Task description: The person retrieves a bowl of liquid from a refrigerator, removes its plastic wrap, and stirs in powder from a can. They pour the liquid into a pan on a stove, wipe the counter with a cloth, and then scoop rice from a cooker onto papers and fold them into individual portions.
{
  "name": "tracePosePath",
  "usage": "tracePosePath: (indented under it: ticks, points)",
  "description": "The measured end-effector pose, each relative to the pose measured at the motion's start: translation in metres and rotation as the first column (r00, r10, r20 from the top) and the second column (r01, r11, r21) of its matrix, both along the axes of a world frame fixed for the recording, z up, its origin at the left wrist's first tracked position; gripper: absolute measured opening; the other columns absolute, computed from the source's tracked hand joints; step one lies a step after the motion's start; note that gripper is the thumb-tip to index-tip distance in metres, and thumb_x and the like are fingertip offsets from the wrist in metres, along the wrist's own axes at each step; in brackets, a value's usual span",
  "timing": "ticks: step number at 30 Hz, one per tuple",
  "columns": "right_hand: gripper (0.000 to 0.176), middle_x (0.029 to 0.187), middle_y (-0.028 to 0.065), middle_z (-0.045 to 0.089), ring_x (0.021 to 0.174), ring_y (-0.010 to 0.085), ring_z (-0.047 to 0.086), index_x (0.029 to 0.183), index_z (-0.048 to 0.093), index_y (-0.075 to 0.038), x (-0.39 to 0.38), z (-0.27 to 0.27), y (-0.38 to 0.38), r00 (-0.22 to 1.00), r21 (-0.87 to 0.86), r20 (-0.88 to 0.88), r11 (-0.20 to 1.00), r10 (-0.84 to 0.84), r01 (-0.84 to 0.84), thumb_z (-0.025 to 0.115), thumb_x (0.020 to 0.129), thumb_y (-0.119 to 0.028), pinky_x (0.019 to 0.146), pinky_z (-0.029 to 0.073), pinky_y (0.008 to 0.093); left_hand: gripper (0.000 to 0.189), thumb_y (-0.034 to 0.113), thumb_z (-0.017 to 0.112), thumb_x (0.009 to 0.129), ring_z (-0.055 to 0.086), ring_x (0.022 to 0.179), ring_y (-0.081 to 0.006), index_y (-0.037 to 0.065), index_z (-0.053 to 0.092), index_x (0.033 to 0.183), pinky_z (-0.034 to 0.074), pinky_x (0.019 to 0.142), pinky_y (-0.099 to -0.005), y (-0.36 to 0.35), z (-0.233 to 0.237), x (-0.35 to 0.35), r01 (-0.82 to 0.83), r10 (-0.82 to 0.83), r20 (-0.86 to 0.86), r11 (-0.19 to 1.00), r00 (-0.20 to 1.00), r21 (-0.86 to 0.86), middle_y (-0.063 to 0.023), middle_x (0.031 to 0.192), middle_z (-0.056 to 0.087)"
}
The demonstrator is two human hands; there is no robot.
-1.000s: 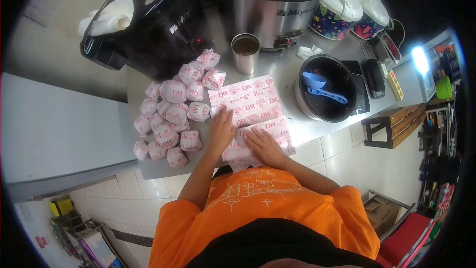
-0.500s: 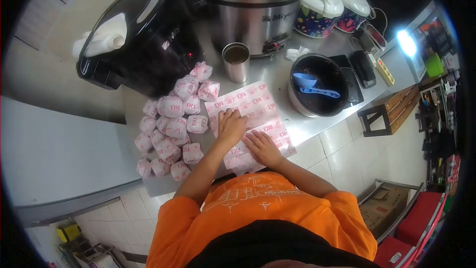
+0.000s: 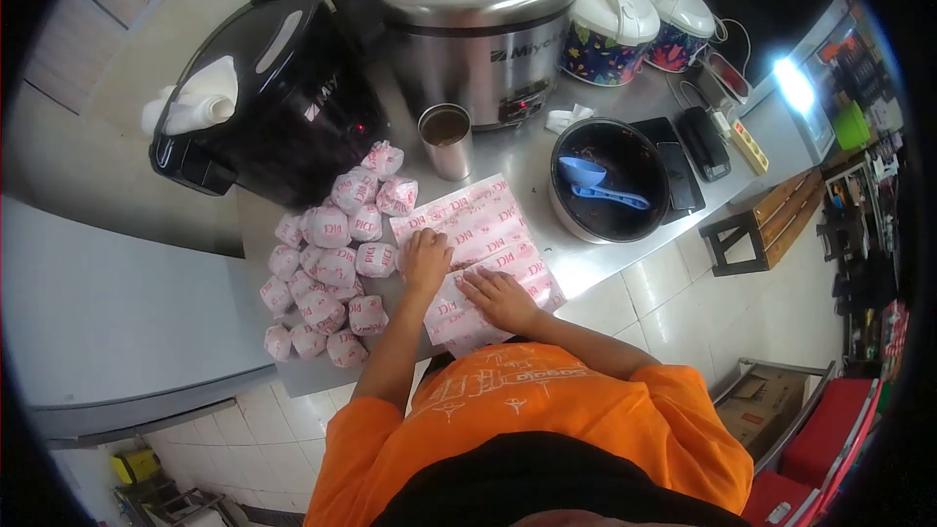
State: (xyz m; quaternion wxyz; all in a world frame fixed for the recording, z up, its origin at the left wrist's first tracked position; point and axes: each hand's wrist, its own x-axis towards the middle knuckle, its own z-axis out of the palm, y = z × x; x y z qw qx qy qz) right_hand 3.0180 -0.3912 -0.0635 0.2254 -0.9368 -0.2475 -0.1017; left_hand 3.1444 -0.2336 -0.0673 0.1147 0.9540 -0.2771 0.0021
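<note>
Printed wrapping paper (image 3: pixel 488 220), white with pink-red "RICE" lettering, lies on the metal table in front of me, its near part in overlapping layers. My left hand (image 3: pixel 427 261) rests on the paper's left side, fingers lightly bent and holding nothing. Flat on the lower middle of the paper lies my right hand (image 3: pixel 500 299), fingers stretched toward the left. A little brown shows between the hands at a paper edge; I cannot make out what it is. Left of the paper, close to my left hand, sits a heap of wrapped rice packets (image 3: pixel 332 226) in the same paper.
Behind the paper stands a metal cup (image 3: pixel 449 154) with brownish contents. A dark pot (image 3: pixel 625 151) holding blue scoops (image 3: pixel 583 172) is at the right. Large steel (image 3: pixel 478 49) and black (image 3: pixel 264 98) cookers line the back. A phone (image 3: pixel 675 176) lies beyond the pot.
The view has shifted slightly, so the table things appear lower and to the left. My left hand has drawn back from my right hand, widening the gap between them; both still touch the paper.
</note>
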Motion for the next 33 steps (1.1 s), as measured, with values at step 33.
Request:
tracePosePath:
  ticks: [33]
  points:
    - [0.054,0.13,0.0154,0.041,0.12,0.0346,0.037,0.122,0.044,-0.006,0.004,0.021,-0.067,0.966,0.251,-0.067,0.933,-0.25,0.259,0.062,0.073,-0.02,0.102,0.025,0.0484,0.034,0.009,0.059,0.075,0.048,0.099,-0.0349,0.002,0.056,0.108,0.039,0.087,-0.0444,0.005,0.017,-0.112,0.173,-0.177,0.001,0.963,0.984,-0.205,-0.0154,0.109,0.051]
